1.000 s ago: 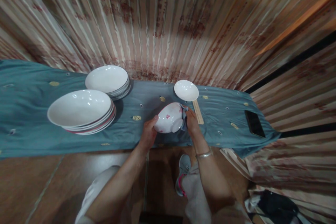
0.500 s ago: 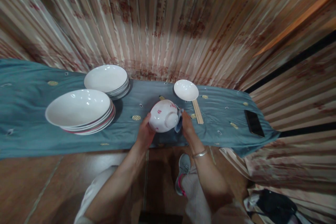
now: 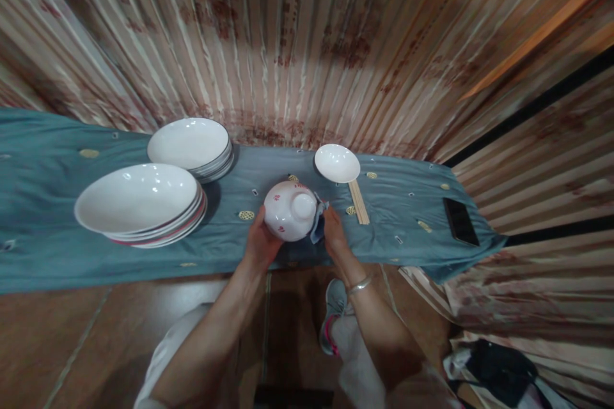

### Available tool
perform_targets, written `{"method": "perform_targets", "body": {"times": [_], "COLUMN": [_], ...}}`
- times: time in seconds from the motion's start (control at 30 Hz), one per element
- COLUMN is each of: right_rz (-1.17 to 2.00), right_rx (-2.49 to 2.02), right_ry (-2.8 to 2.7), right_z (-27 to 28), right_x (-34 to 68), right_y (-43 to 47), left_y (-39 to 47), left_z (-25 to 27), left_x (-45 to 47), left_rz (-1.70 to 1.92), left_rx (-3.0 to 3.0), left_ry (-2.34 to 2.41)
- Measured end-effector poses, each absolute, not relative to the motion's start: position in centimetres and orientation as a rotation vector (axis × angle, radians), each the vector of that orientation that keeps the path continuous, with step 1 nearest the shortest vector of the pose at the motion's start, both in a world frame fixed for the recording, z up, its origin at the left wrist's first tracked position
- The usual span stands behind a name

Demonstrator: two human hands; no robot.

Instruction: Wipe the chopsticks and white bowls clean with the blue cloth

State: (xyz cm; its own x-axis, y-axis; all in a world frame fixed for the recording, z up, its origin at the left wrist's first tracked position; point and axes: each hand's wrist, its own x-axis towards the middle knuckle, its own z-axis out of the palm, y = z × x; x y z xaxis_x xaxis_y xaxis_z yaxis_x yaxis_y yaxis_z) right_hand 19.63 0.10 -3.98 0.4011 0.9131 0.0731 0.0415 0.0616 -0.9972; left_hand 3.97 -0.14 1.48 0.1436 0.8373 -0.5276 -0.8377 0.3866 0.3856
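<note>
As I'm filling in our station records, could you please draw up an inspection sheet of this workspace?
Surface: teal tablecloth, patterned and creased.
Things in hand: patterned bowl, tilted with its foot showing; blue cloth against its right side.
Clutter: two stacks of white dishes, front and rear; small white bowl; pale sticks; dark phone-like slab.
Hands: left hand grips the patterned bowl; right hand holds the blue cloth.
Cables: nothing seen.
Surroundings: pleated curtain behind; dark bag-like item lower right.

Teal tablecloth (image 3: 388, 204), two dish stacks (image 3: 137, 199) (image 3: 189, 144), white bowl (image 3: 337, 164), chopsticks (image 3: 359, 204), phone (image 3: 460, 222)
</note>
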Motion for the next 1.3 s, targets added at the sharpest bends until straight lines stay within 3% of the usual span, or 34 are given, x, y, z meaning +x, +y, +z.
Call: {"method": "perform_targets", "body": {"times": [0.6,1.3], "right_rz": [0.79,0.172], "right_rx": [-1.515,-1.554], "right_ry": [-1.133,-1.788], "right_z": [-5.2,-4.2], "right_x": [16.5,13.7], "right_y": [-2.4,-5.8], "left_y": [0.4,0.7], "left_z": [1.6,1.5], "left_x": [3.7,4.0], "left_rz": [1.218,1.234], "left_rx": [-0.065,-0.147], "left_ry": [0.754,0.604]}}
